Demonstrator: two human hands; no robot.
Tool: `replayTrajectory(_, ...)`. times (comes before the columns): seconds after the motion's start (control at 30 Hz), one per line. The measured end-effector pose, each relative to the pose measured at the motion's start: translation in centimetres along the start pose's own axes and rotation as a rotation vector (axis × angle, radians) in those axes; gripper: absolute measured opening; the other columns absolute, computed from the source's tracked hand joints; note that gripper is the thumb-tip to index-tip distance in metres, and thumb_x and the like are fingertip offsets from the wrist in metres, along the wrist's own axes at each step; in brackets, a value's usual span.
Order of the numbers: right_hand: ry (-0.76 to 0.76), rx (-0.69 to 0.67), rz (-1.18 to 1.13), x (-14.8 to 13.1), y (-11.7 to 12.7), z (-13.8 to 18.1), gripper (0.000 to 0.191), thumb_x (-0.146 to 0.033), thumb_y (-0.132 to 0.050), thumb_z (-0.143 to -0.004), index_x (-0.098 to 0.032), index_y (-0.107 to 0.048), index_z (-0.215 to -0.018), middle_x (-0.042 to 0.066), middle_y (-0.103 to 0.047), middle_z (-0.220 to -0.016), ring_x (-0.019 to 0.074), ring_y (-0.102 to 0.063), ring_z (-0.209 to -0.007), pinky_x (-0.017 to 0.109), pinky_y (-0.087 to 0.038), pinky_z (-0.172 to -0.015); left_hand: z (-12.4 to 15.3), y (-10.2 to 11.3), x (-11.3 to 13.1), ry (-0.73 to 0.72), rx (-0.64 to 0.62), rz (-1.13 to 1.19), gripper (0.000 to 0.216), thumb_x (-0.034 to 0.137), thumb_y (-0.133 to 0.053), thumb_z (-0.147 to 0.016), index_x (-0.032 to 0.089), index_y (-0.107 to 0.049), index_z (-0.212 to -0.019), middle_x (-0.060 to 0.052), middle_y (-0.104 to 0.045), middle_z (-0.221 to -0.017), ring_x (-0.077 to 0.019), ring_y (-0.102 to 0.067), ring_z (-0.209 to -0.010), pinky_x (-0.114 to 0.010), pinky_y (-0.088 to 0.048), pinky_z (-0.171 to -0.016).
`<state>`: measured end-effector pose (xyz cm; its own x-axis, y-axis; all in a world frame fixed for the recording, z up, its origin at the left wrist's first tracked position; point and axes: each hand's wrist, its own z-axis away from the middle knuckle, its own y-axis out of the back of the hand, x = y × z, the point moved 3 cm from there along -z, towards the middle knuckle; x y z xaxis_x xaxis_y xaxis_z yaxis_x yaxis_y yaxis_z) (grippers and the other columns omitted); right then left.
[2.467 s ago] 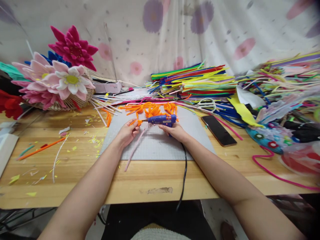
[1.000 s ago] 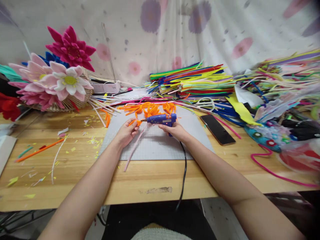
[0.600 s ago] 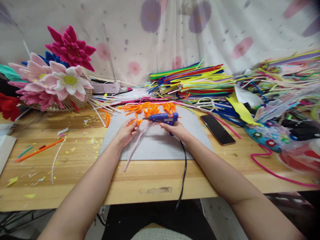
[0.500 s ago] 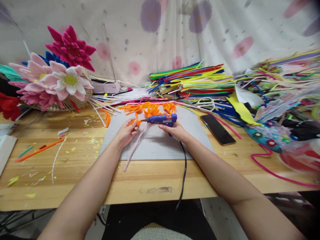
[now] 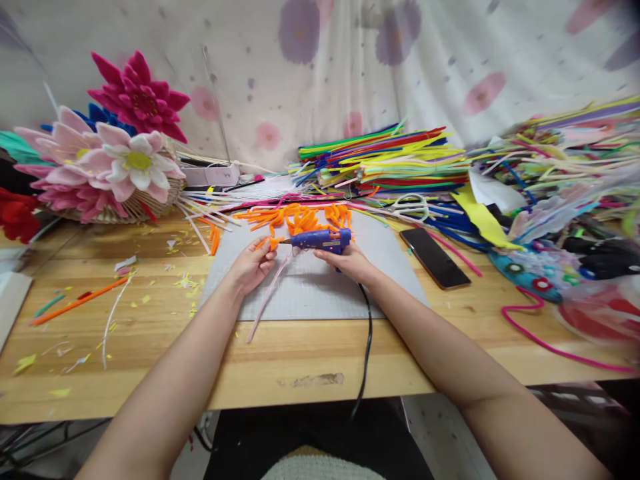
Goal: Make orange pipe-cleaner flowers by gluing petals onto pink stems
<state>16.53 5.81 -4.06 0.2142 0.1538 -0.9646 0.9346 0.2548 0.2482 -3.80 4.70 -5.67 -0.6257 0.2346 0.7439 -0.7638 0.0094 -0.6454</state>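
Note:
My right hand [image 5: 350,261] grips a blue glue gun [image 5: 320,239] lying sideways, its nozzle pointing left. My left hand [image 5: 251,265] pinches a small orange pipe-cleaner piece [image 5: 270,243] right at the nozzle tip. A pale pink stem [image 5: 267,297] runs from that piece down across the grey cutting mat [image 5: 320,293]. Behind both hands lies a heap of bent orange pipe-cleaner pieces [image 5: 305,217]. The gun's black cord [image 5: 367,347] trails over the table's front edge.
Stacks of coloured pipe cleaners [image 5: 385,163] fill the back and right. White scissors [image 5: 411,207] and a black phone [image 5: 434,257] lie right of the mat. A basket of pink flowers [image 5: 107,167] stands back left. An orange stick [image 5: 80,300] and scraps litter the left tabletop.
Both hands have held nearly the same place. The glue gun shifted slightly, its nozzle staying against the orange piece in my left fingers.

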Motion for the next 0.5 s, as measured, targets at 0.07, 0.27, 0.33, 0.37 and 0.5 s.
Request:
replayTrajectory(0.07, -0.006, 0.014, 0.001, 0.13, 0.02, -0.07, 0.041, -0.054, -0.069, -0.059, -0.018, -0.060, -0.077, -0.002, -0.049, -0.054, 0.0115, -0.047, -0.053, 0.025, -0.037, -0.048, 0.06, -0.10, 0.01, 0.015, -0.003, 0.014, 0.016, 0.012, -0.069, -0.068, 0.012, -0.055, -0.076, 0.001, -0.051, -0.064, -0.0014, -0.040, -0.047, -0.008, -0.023, -0.035)
replayTrajectory(0.27, -0.009, 0.047, -0.010, 0.39, 0.39, -0.16, 0.042, -0.054, -0.068, -0.059, -0.018, -0.061, -0.078, -0.001, -0.051, -0.056, 0.0115, -0.049, -0.055, 0.024, -0.038, -0.048, 0.07, -0.04, -0.03, 0.024, 0.012, 0.043, 0.014, 0.010, -0.068, -0.069, 0.012, -0.056, -0.077, 0.000, -0.054, -0.068, -0.0010, -0.040, -0.047, -0.008, -0.024, -0.034)
replayTrajectory(0.33, 0.002, 0.030, -0.003, 0.22, 0.21, -0.05, 0.041, -0.054, -0.068, -0.060, -0.018, -0.061, -0.078, -0.001, -0.051, -0.056, 0.0116, -0.049, -0.055, 0.024, -0.038, -0.049, 0.06, -0.06, -0.03, 0.015, 0.002, 0.047, 0.014, 0.011, -0.068, -0.069, 0.011, -0.056, -0.077, -0.001, -0.054, -0.068, -0.0011, -0.041, -0.047, -0.008, -0.024, -0.034)
replayTrajectory(0.37, 0.007, 0.021, 0.001, 0.15, 0.10, 0.00, 0.040, -0.053, -0.068, -0.060, -0.018, -0.061, -0.078, -0.001, -0.051, -0.056, 0.0117, -0.049, -0.056, 0.024, -0.037, -0.049, 0.06, -0.08, -0.04, 0.012, -0.004, 0.049, 0.014, 0.011, -0.068, -0.069, 0.011, -0.057, -0.077, -0.001, -0.054, -0.067, -0.0012, -0.041, -0.047, -0.008, -0.025, -0.034)
replayTrajectory(0.5, 0.011, 0.041, 0.017, 0.35, 0.11, -0.14, 0.040, -0.052, -0.069, -0.060, -0.017, -0.062, -0.080, 0.000, -0.053, -0.059, 0.0115, -0.048, -0.056, 0.024, -0.037, -0.049, 0.08, -0.10, -0.06, 0.016, -0.008, 0.042, 0.014, 0.011, -0.068, -0.069, 0.011, -0.057, -0.077, 0.000, -0.053, -0.067, -0.0008, -0.040, -0.047, -0.008, -0.024, -0.034)
